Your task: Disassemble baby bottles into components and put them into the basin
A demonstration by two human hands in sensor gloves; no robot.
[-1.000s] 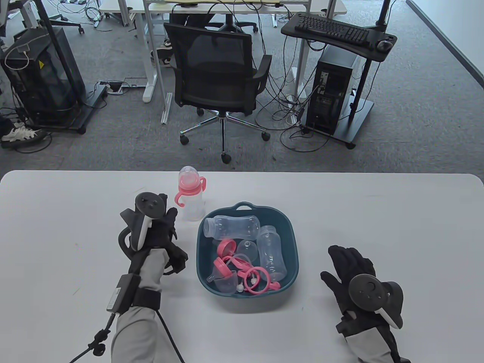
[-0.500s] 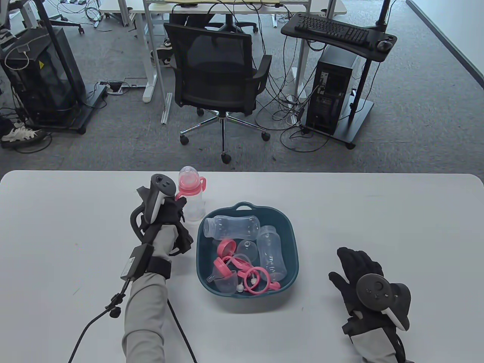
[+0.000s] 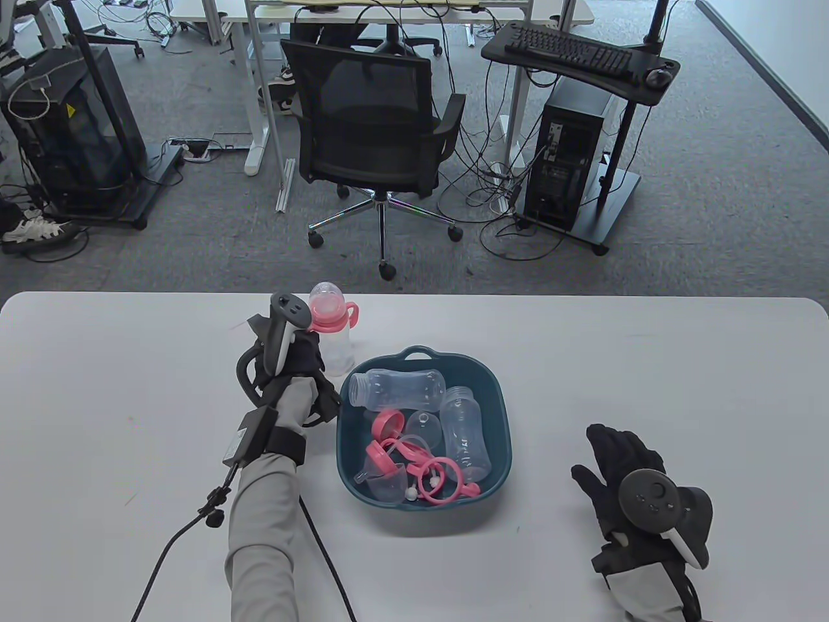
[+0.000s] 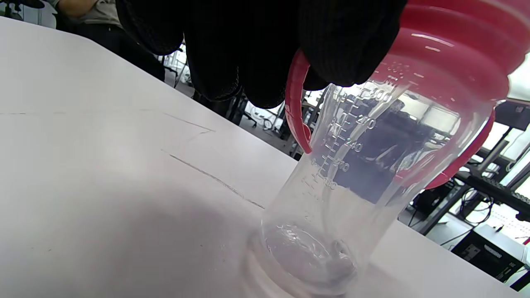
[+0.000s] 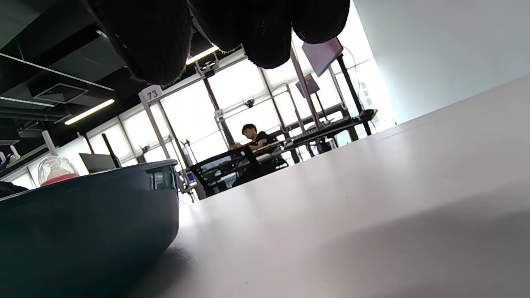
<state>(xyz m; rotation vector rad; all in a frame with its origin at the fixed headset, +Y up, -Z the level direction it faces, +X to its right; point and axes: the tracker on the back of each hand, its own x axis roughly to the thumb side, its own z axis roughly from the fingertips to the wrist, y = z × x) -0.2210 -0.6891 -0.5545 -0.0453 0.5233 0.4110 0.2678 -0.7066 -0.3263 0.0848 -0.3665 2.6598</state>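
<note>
Most of the job looks done. The dark teal basin (image 3: 497, 414) sits between my two hands, and it already holds two clear bottle bodies (image 3: 396, 387), lying on their sides with no tops, along with a pile of pink collars and handle rings (image 3: 414, 468) and clear caps.

One assembled baby bottle (image 3: 331, 332) is left. It stands upright on the white worktop (image 3: 647, 363), just beyond the basin's far left corner, with its pink collar, side handles and clear dome cap all on.

My left hand (image 3: 295, 359) is at that bottle. In the left wrist view my gloved fingers (image 4: 339, 45) curl against the pink collar (image 4: 447, 54) and handle (image 4: 296, 111), so I judge the hand is gripping it near the top. The base looks to be resting on the worktop.

My right hand (image 3: 625, 476) lies flat and relaxed on the worktop, well to the right of the basin, holding nothing.

Nothing stands between the bottle and the basin. Beyond the worktop are an office chair (image 3: 375, 129), a computer tower (image 3: 573, 162) and floor cables.
</note>
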